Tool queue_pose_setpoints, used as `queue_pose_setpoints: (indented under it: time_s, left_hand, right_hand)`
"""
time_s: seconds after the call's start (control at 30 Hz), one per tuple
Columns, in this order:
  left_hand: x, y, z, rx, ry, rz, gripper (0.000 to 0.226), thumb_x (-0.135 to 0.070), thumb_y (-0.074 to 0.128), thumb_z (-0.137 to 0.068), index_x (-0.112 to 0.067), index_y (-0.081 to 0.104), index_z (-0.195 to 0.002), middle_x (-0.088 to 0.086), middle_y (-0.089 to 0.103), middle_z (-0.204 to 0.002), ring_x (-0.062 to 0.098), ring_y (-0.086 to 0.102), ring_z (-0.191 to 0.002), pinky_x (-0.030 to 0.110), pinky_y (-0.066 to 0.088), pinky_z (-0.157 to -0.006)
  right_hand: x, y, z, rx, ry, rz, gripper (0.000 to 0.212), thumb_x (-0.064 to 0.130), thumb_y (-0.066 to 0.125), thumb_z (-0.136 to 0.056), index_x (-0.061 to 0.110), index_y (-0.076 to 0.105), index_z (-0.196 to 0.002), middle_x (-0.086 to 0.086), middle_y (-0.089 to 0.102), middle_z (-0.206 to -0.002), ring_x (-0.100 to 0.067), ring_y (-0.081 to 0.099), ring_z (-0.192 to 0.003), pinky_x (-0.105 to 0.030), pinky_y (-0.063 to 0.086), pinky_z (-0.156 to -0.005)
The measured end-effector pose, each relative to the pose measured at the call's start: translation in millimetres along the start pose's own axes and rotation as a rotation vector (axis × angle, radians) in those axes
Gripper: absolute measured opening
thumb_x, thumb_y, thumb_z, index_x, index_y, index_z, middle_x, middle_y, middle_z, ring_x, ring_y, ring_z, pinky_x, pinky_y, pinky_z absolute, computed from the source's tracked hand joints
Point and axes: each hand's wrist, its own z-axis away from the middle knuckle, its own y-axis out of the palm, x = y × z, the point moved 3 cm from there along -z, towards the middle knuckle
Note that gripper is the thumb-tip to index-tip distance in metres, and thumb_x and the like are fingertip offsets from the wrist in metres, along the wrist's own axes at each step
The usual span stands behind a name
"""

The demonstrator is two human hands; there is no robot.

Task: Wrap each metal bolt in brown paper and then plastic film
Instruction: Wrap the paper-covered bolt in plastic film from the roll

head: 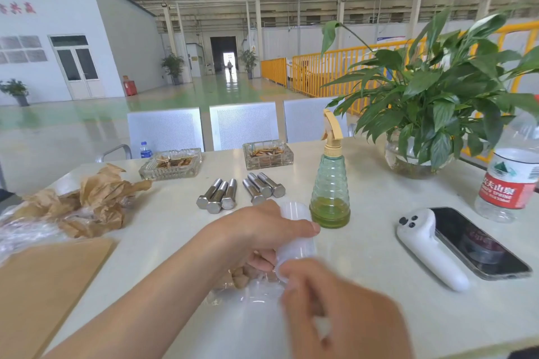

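My left hand [259,230] grips a roll of clear plastic film [294,237] near the table's middle. My right hand [329,303] pinches the film's loose end just below the roll, its fingers blurred. Under both hands lies a bolt wrapped in brown paper [240,275], partly covered by a stretched sheet of film [253,297]. Two groups of bare metal bolts lie beyond the hands: three at the left [217,195] and three at the right [264,185]. Flat brown paper sheets [43,280] lie at the near left.
Crumpled brown paper and film [87,204] are heaped at the left. Two glass ashtrays [170,163] [268,154] stand at the back. A green spray bottle [329,183], a potted plant [420,131], a water bottle [509,181], and a phone with a white handle [455,245] fill the right side.
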Motion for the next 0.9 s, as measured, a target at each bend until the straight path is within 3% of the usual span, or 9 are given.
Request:
queue_pose_setpoints:
  time_s: [0.07, 0.13, 0.2, 0.27, 0.33, 0.43, 0.57, 0.73, 0.9]
  left_hand:
    - [-2, 2, 2, -0.002, 0.0, -0.035, 0.049, -0.054, 0.076, -0.08, -0.022, 0.052, -0.108, 0.009, 0.079, -0.103, 0.022, 0.076, -0.08, 0.041, 0.062, -0.087]
    - [-3, 5, 4, 0.008, -0.009, -0.071, 0.045, -0.053, 0.068, -0.085, -0.018, 0.054, -0.11, 0.012, 0.078, -0.104, 0.026, 0.078, -0.089, 0.045, 0.061, -0.09]
    - [-3, 6, 7, 0.044, -0.029, -0.095, 0.041, -0.048, 0.055, -0.095, -0.013, 0.057, -0.114, 0.015, 0.077, -0.107, 0.027, 0.078, -0.085, 0.045, 0.06, -0.092]
    - [-1, 3, 8, 0.068, -0.056, -0.073, 0.039, -0.042, 0.047, -0.1, -0.01, 0.057, -0.12, 0.02, 0.074, -0.115, 0.034, 0.077, -0.095, 0.054, 0.056, -0.097]
    - [2, -3, 11, 0.11, -0.102, -0.046, 0.039, -0.034, 0.04, -0.103, -0.007, 0.053, -0.127, 0.024, 0.071, -0.119, 0.041, 0.073, -0.105, 0.06, 0.049, -0.103]
    - [5, -21, 16, 0.034, -0.013, -0.074, 0.032, -0.019, 0.039, -0.103, -0.011, 0.058, -0.127, 0.009, 0.077, -0.109, 0.029, 0.078, -0.087, 0.029, 0.063, -0.078]
    - [15, -47, 30, -0.343, 0.398, -0.523, 0.027, -0.015, 0.057, -0.095, -0.031, 0.077, -0.098, -0.019, 0.067, -0.084, -0.014, 0.064, -0.068, 0.004, 0.042, -0.06]
    - [56, -32, 26, -0.182, 0.542, -0.627, 0.019, -0.039, 0.066, -0.091, -0.038, 0.069, -0.11, -0.016, 0.065, -0.097, -0.001, 0.066, -0.085, 0.028, 0.055, -0.079]
    - [75, -21, 12, -0.233, 0.615, -0.614, 0.033, -0.052, 0.063, -0.093, -0.044, 0.061, -0.125, -0.021, 0.056, -0.107, -0.001, 0.056, -0.101, 0.032, 0.05, -0.09]
  right_hand:
    - [-18, -5, -5, -0.203, 0.04, -0.161, 0.03, 0.041, 0.042, -0.093, 0.056, 0.057, -0.114, 0.029, 0.065, -0.104, 0.005, 0.062, -0.094, -0.019, 0.049, -0.073]
    - [-28, 8, -15, 0.053, 0.108, -0.175, 0.042, 0.045, 0.037, -0.099, 0.061, 0.035, -0.138, 0.032, 0.038, -0.144, 0.004, 0.042, -0.13, -0.025, 0.04, -0.098]
    - [-37, 22, -22, 0.224, 0.15, -0.221, 0.051, 0.049, 0.039, -0.1, 0.067, 0.019, -0.143, 0.032, 0.02, -0.157, 0.012, 0.041, -0.128, -0.03, 0.037, -0.11]
    - [-39, 31, -23, 0.263, 0.158, -0.217, 0.061, 0.05, 0.046, -0.096, 0.068, 0.012, -0.143, 0.031, 0.014, -0.159, 0.011, 0.05, -0.118, -0.03, 0.043, -0.107]
    - [-43, 36, -22, 0.243, 0.17, -0.163, 0.061, 0.05, 0.048, -0.094, 0.066, 0.014, -0.143, 0.025, 0.01, -0.16, 0.002, 0.046, -0.127, -0.027, 0.043, -0.105]
    - [-43, 40, -21, 0.199, 0.166, -0.068, 0.058, 0.051, 0.045, -0.095, 0.063, 0.018, -0.145, 0.021, 0.009, -0.16, -0.007, 0.038, -0.131, -0.025, 0.042, -0.103]
    - [-39, 44, -20, 0.176, 0.199, -0.02, 0.057, 0.052, 0.041, -0.096, 0.062, 0.017, -0.146, 0.023, 0.01, -0.158, -0.005, 0.04, -0.125, -0.022, 0.042, -0.099]
    - [-40, 44, -22, 0.147, 0.203, 0.077, 0.057, 0.052, 0.038, -0.095, 0.059, 0.017, -0.148, 0.026, 0.016, -0.155, -0.006, 0.028, -0.127, -0.023, 0.04, -0.092]
    - [-41, 37, -22, 0.116, 0.236, 0.186, 0.055, 0.05, 0.032, -0.098, 0.06, 0.012, -0.148, 0.025, 0.014, -0.155, -0.007, 0.021, -0.131, -0.021, 0.041, -0.087]
